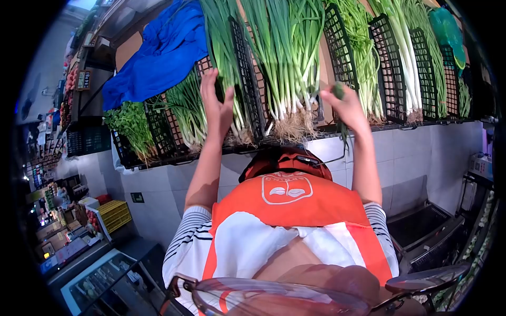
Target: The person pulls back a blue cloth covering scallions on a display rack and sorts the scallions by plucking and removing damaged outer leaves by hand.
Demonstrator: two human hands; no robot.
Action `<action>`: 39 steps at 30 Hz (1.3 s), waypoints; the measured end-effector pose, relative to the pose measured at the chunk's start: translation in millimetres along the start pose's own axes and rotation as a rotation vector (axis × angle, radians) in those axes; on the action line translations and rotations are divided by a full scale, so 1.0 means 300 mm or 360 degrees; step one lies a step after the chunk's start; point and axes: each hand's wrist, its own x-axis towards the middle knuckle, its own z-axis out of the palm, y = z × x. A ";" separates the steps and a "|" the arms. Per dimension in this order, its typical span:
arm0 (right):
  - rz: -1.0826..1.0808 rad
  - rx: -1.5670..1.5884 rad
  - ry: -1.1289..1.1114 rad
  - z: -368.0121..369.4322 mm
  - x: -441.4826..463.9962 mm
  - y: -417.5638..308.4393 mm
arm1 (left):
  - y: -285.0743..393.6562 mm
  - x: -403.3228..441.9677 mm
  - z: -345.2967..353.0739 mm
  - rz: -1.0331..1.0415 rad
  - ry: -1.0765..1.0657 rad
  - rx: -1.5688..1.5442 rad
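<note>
My left hand (pixel 217 108) is raised with its fingers stretched out and the thumb apart, holding nothing. It is in front of a bunch of long green onions (pixel 240 113) and next to some shorter green stalks (pixel 184 108). My right hand (pixel 346 109) is closed around dark green leaves (pixel 338 91), whose thin ends hang below the hand. Between the two hands lies a large bunch of scallions (pixel 290 79), white stems and tangled roots toward me. My right hand is close to the right edge of this bunch.
Black mesh dividers (pixel 246 79) separate the vegetables. A blue cloth (pixel 163 47) covers part of the left side, above leafy greens (pixel 130 126). More long stalks (pixel 408 63) lie to the right. A yellow crate (pixel 115 215) and a glass-topped case (pixel 100 279) stand lower left.
</note>
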 end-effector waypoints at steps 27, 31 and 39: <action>-0.0361 0.0427 0.0358 0.099 0.151 -0.160 | 0.129 -0.115 -0.016 -0.0026 -0.0064 -0.0952; -0.0580 0.0224 0.0433 0.096 0.106 -0.218 | 0.180 -0.039 0.020 -0.0397 -0.0498 -0.1459; -0.0667 0.0447 0.0333 0.073 0.065 -0.232 | 0.353 -0.080 0.212 -0.1173 -0.1099 -0.1832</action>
